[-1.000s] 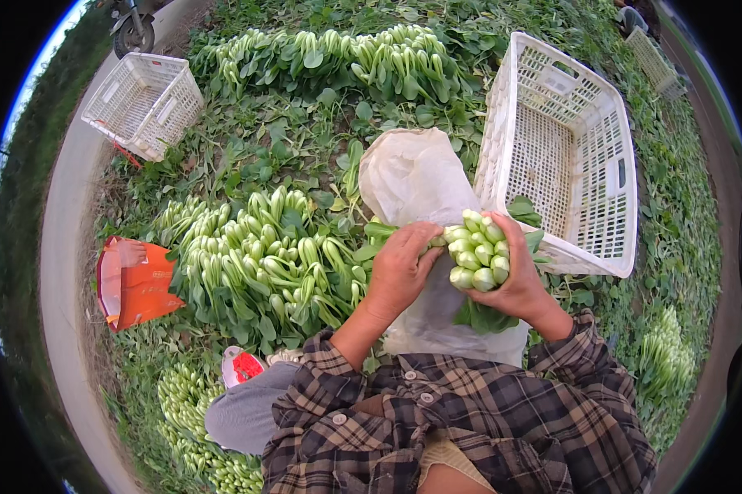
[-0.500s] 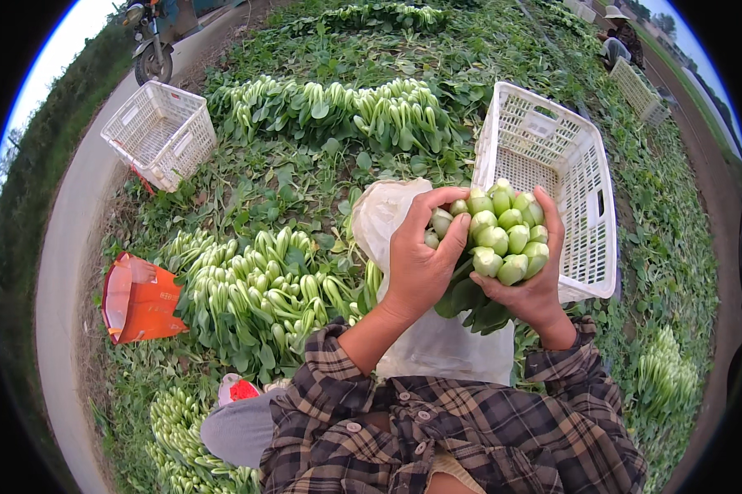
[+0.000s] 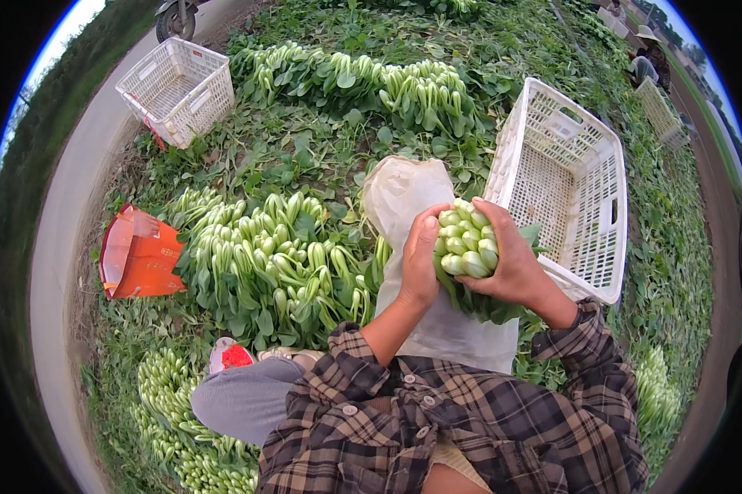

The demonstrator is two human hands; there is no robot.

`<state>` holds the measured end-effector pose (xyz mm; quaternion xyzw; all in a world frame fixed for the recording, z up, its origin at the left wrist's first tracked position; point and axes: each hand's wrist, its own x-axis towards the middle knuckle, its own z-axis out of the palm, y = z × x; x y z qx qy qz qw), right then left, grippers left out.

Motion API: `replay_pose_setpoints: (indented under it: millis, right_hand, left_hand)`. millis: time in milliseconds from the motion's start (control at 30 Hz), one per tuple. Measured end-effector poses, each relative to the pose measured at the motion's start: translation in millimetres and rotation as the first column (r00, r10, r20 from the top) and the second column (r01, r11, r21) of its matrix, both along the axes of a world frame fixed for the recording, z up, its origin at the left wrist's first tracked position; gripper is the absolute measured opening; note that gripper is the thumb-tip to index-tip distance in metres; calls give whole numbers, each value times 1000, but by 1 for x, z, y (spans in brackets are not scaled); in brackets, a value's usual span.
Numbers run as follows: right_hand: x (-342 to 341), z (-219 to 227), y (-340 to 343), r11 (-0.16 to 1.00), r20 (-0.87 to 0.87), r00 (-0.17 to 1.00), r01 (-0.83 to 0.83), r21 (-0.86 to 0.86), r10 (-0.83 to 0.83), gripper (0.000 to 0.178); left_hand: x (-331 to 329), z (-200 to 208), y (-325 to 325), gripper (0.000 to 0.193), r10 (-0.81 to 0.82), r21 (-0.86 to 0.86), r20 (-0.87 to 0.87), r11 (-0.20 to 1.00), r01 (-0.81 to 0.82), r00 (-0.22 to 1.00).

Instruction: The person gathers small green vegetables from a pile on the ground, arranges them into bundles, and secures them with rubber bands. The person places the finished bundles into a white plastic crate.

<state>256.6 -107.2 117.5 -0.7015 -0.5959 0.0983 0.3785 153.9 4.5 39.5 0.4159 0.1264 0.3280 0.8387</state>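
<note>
Your left hand (image 3: pixel 421 262) and right hand (image 3: pixel 515 262) hugged a bunch of bok choy (image 3: pixel 468 240) from both sides. It was over a pale sheet (image 3: pixel 449 339), near a white plastic crate (image 3: pixel 609 221).

Dark plaid shirt (image 3: pixel 502 412) with pale buttons (image 3: pixel 428 400), grey trouser leg (image 3: pixel 243 399)

The right hand (image 3: pixel 512 257) hides part of the bundle of greens (image 3: pixel 468 240). The plaid shirt (image 3: pixel 502 412) and near-left pile (image 3: pixel 214 471) run off the bottom edge, the far-left vehicle (image 3: pixel 174 25) off the top. The hatted person (image 3: pixel 654 61) far right, perhaps crouching, is too small to make out.
</note>
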Motion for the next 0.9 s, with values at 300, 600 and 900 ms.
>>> replay_pose_setpoints:
  millis: [300,600,900]
  right_hand:
    - [-34,-20,2,993,247,964,78,94,-99,110]
    - [-35,-43,4,968,368,901,168,189,-228,101]
    - [-50,-41,19,968,423,877,161,192,-229,103]
  left_hand:
    - [-8,15,3,50,-81,-454,138,880,136,987]
    - [-9,-3,33,56,-144,327,-13,935,140,990]
    - [4,-15,40,45,-200,135,111,974,184,974]
